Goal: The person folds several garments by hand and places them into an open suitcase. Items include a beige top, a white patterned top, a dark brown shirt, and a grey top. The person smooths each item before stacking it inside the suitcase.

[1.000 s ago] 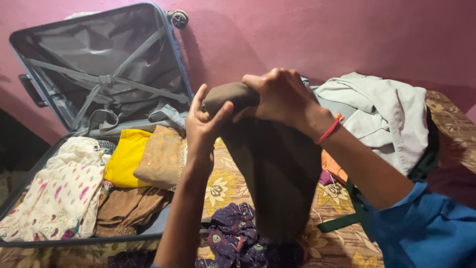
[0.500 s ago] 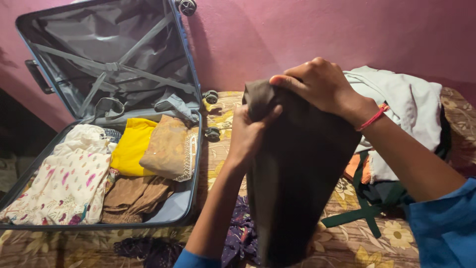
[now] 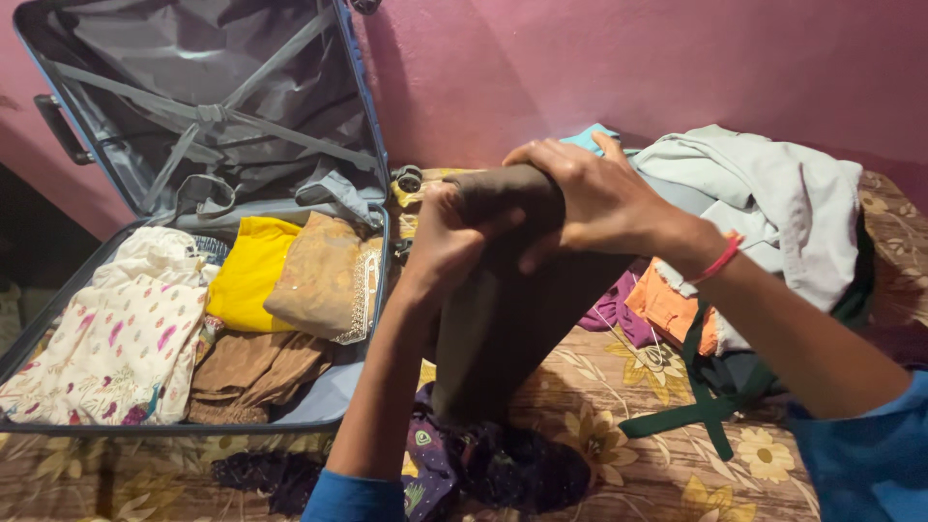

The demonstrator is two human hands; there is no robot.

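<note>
Both hands, left hand [image 3: 447,242] and right hand [image 3: 580,198], grip the olive-brown garment [image 3: 507,319] at its top fold; advise keeping edges aligned, cloth hanging straight above the bed [image 3: 619,454].

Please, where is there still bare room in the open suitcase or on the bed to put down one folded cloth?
In the suitcase, one bare strip shows at the near right corner, bordered by the brown folded clothes and the rim. The rest is crowded. On the bedsheet, a patch lies free between the dark garment in both hands and the green strap. The pile fills the right.
</note>
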